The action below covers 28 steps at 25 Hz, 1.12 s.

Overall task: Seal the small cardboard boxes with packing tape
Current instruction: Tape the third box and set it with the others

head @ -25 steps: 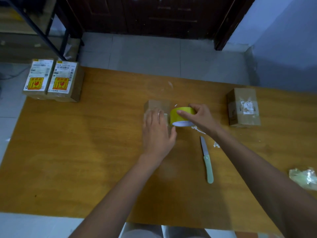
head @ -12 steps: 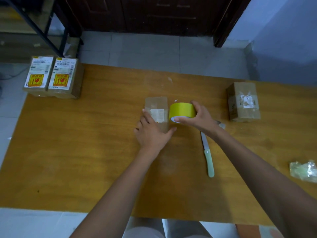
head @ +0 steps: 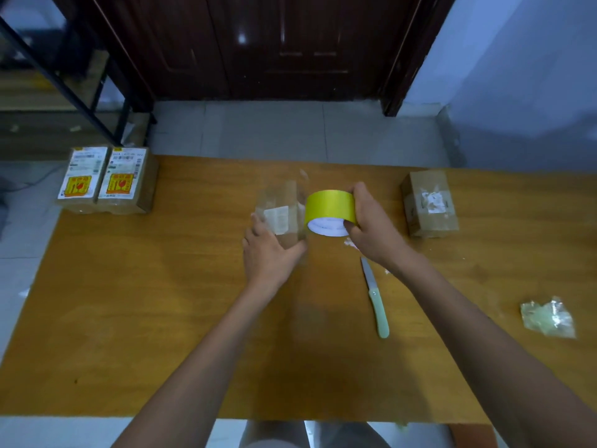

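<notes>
Left hand (head: 269, 253) curled round small box (head: 280, 211); right hand (head: 371, 227) gripping yellow tape roll (head: 329, 206), thumb in core.

middle box (head: 281, 208) motion-blurred, near end hidden under left hand (head: 269, 253); label text on far-left boxes (head: 106, 179) unreadable.

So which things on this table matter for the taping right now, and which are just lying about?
In use:
- small brown cardboard box, left hand holding it
- yellow tape roll, right hand gripping it

Lying about:
- green-handled knife
- crumpled clear plastic
- two labelled boxes
- taped box
</notes>
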Each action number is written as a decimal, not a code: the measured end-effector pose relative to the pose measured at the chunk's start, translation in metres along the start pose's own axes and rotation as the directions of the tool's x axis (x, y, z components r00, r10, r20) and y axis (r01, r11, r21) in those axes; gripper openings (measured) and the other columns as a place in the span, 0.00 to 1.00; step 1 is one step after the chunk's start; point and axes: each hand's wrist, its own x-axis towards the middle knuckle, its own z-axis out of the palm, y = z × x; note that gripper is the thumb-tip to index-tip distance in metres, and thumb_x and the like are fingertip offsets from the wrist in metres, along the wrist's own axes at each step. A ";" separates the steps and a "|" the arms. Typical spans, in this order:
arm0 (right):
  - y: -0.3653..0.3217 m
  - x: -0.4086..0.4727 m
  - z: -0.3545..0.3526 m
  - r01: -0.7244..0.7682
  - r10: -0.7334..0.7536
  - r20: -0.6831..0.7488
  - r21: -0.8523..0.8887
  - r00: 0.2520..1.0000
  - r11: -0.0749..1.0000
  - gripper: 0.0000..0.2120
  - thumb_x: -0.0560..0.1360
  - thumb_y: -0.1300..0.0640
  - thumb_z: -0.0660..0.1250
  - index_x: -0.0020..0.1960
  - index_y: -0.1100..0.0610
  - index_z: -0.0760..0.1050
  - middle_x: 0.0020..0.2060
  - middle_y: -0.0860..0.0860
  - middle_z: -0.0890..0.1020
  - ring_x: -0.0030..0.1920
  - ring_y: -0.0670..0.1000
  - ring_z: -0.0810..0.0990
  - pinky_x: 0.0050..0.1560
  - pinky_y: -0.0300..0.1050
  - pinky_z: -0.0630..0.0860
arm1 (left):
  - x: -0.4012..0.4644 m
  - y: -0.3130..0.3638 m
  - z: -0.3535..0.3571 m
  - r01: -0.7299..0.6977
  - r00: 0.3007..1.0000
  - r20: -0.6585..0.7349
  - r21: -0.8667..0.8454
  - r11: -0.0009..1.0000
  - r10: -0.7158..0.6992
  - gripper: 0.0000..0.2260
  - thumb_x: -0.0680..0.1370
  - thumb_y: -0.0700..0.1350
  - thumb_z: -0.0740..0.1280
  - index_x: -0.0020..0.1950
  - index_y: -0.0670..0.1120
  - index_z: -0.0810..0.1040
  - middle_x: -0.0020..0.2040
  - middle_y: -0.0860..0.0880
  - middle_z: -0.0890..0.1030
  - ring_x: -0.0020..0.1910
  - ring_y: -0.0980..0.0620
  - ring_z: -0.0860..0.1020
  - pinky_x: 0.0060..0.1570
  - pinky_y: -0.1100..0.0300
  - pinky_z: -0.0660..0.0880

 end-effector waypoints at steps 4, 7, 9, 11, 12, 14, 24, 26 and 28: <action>-0.001 -0.017 -0.050 0.034 -0.085 -0.066 -0.560 0.994 0.828 0.16 0.65 0.68 0.65 0.51 0.59 0.68 0.45 0.57 0.74 0.43 0.62 0.76 0.37 0.50 0.66 | -0.018 0.016 -0.052 0.033 0.996 0.095 -0.334 0.942 -0.001 0.50 0.57 0.63 0.78 0.73 0.50 0.60 0.62 0.51 0.75 0.60 0.47 0.76 0.56 0.47 0.78; -0.017 -0.027 -0.066 0.049 -0.119 -0.095 -0.543 0.988 0.838 0.16 0.64 0.68 0.66 0.48 0.57 0.66 0.43 0.56 0.73 0.43 0.61 0.75 0.36 0.49 0.63 | -0.047 0.043 -0.075 0.140 0.974 0.227 -0.572 0.808 -0.008 0.46 0.62 0.53 0.75 0.75 0.47 0.57 0.62 0.49 0.74 0.56 0.50 0.78 0.49 0.52 0.80; -0.026 -0.031 -0.077 0.066 -0.160 -0.133 -0.527 0.978 0.847 0.15 0.65 0.67 0.66 0.48 0.56 0.65 0.44 0.55 0.73 0.43 0.61 0.75 0.37 0.49 0.63 | -0.058 0.058 -0.090 0.139 0.966 0.255 -0.627 0.766 0.033 0.46 0.62 0.54 0.75 0.75 0.46 0.59 0.63 0.47 0.76 0.55 0.48 0.79 0.44 0.57 0.79; -0.031 -0.037 -0.089 0.072 -0.176 -0.160 -0.508 0.971 0.858 0.16 0.66 0.66 0.65 0.47 0.54 0.62 0.43 0.54 0.72 0.43 0.61 0.74 0.37 0.48 0.62 | -0.071 0.075 -0.105 0.130 0.960 0.270 -0.673 0.728 0.078 0.46 0.59 0.56 0.76 0.73 0.46 0.64 0.60 0.45 0.79 0.53 0.47 0.81 0.43 0.55 0.79; -0.034 -0.040 -0.094 0.074 -0.180 -0.171 -0.494 0.969 0.866 0.16 0.67 0.66 0.64 0.47 0.54 0.60 0.43 0.54 0.72 0.43 0.61 0.73 0.36 0.48 0.62 | -0.077 0.084 -0.111 0.132 0.954 0.281 -0.701 0.701 0.101 0.44 0.58 0.56 0.76 0.71 0.45 0.68 0.58 0.45 0.81 0.51 0.47 0.82 0.42 0.54 0.80; -0.038 -0.047 -0.102 0.078 -0.187 -0.190 -0.469 0.964 0.880 0.14 0.67 0.66 0.63 0.48 0.54 0.62 0.43 0.53 0.72 0.43 0.61 0.73 0.36 0.49 0.62 | -0.092 0.102 -0.118 0.114 0.940 0.292 -0.757 0.643 0.177 0.39 0.57 0.55 0.74 0.66 0.42 0.72 0.53 0.43 0.83 0.47 0.47 0.82 0.38 0.54 0.79; -0.075 -0.062 -0.128 0.049 -0.314 -0.388 -0.560 0.867 0.827 0.22 0.54 0.71 0.72 0.46 0.59 0.72 0.32 0.53 0.70 0.28 0.53 0.62 0.28 0.44 0.58 | -0.133 0.153 -0.127 0.183 0.850 0.324 -0.921 0.343 0.416 0.37 0.57 0.52 0.80 0.61 0.38 0.77 0.56 0.35 0.79 0.51 0.40 0.78 0.45 0.49 0.79; -0.082 -0.062 -0.130 0.047 -0.325 -0.408 -0.560 0.853 0.827 0.24 0.54 0.71 0.73 0.46 0.59 0.72 0.32 0.53 0.70 0.29 0.52 0.59 0.29 0.44 0.58 | -0.138 0.157 -0.128 0.200 0.820 0.326 -0.933 0.298 0.471 0.33 0.59 0.52 0.79 0.61 0.39 0.79 0.59 0.35 0.78 0.53 0.39 0.79 0.48 0.47 0.79; -0.086 -0.063 -0.132 0.042 -0.334 -0.422 -0.567 0.843 0.822 0.24 0.54 0.71 0.73 0.47 0.59 0.71 0.32 0.53 0.70 0.30 0.52 0.59 0.30 0.44 0.57 | -0.141 0.158 -0.131 0.186 0.801 0.314 -0.940 0.286 0.510 0.31 0.60 0.52 0.79 0.59 0.41 0.81 0.59 0.36 0.79 0.54 0.40 0.80 0.49 0.48 0.79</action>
